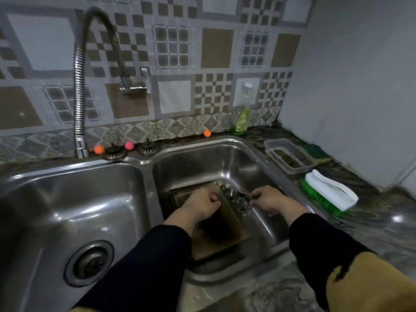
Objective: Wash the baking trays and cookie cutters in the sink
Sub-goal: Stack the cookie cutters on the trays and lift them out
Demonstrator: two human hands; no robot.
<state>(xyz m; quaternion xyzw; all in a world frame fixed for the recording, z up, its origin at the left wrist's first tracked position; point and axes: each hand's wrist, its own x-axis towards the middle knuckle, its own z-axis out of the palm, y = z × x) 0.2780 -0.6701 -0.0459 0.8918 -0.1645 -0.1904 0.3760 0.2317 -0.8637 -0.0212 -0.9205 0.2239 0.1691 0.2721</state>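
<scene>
A dark, browned baking tray (221, 230) lies in the right basin of the steel double sink (202, 154). Shiny metal cookie cutters (242, 199) are piled along the tray's right edge. My left hand (202, 202) has its fingers curled over the tray's far part, gripping it. My right hand (269, 199) is at the right of the cutters, its fingers pinching one of them. The tray's far end is partly hidden under my left hand.
A flexible coiled faucet (79, 104) hangs over the left basin (67, 199), whose drain (90, 263) is open. On the right counter lie a green-and-white scrub brush (328, 193), a clear plastic container (288, 157), a sponge (316, 152) and a green soap bottle (243, 118).
</scene>
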